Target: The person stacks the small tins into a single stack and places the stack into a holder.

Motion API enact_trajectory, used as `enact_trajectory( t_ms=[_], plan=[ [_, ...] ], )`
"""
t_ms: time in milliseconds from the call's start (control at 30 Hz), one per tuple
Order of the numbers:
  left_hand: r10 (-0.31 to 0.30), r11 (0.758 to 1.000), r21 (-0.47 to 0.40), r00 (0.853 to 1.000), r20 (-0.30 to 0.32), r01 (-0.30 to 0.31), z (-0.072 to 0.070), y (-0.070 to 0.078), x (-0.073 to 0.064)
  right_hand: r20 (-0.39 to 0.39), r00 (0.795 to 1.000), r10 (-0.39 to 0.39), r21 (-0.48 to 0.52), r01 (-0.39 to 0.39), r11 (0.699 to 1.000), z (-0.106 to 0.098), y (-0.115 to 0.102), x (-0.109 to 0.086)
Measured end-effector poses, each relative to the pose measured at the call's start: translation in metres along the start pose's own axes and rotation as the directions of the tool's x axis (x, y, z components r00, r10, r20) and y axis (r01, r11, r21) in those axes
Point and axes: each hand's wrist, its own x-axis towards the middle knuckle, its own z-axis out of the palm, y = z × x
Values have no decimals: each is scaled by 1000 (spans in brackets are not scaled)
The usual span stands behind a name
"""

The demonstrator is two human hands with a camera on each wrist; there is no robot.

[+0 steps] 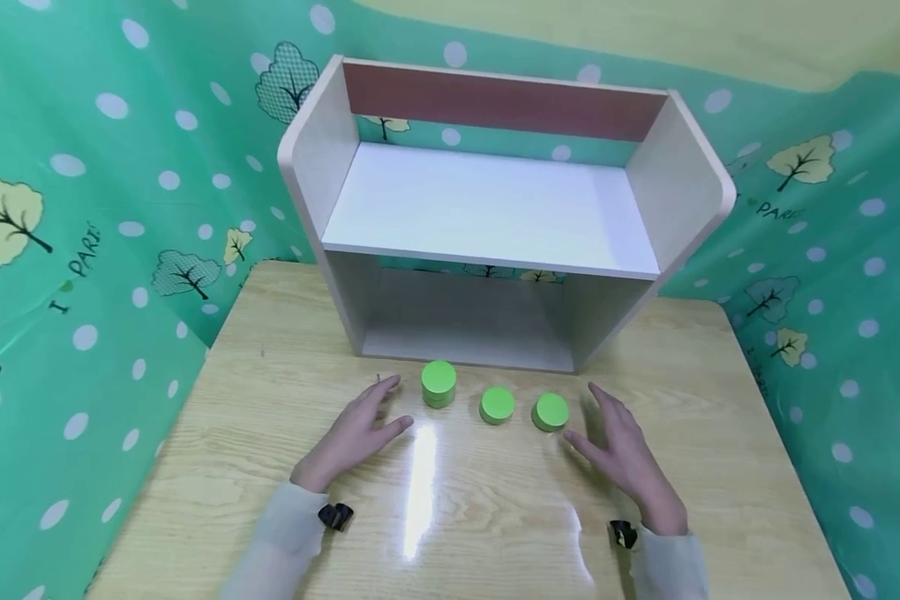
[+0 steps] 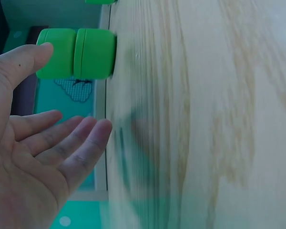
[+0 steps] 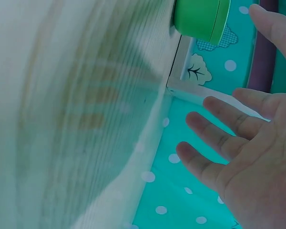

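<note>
Several round green lidded containers stand in a row on the wooden table. At the left of the row, two are stacked [image 1: 438,383], one on the other; the left wrist view shows this stack [image 2: 76,53] from the side. A single green container [image 1: 497,405] stands in the middle, and another green container [image 1: 551,412] at the right. My left hand [image 1: 356,437] is beside the stack, fingers spread and relaxed, holding nothing. To the right of the row, my right hand [image 1: 621,446] has its thumb close to the right container, its fingers loosely extended and nothing in its grasp.
Behind the containers stands a white two-level shelf [image 1: 487,208] with a reddish back strip [image 1: 506,100]. The wooden table [image 1: 495,533] reflects light near the left hand. Green patterned cloth [image 1: 120,208] hangs around the table on the sides and back.
</note>
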Motion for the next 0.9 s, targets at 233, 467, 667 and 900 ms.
enact_trajectory(
  t_ms=[233,467,667,900],
  plan=[
    [0,992,-124,999,34,4,5,0,11,24,998,53,36,-54,998,1,-1,-5],
    [-21,985,-169,1000,14,23,8,3,20,-10,1000,13,33,-13,999,1,-1,-2],
    [-38,988,-149,999,6,39,13,3,26,-10,1000,11,49,-10,999,2,-2,0],
    [-36,983,-181,999,-3,35,17,3,30,-26,1000,-9,51,11,999,4,-3,1]
  ],
)
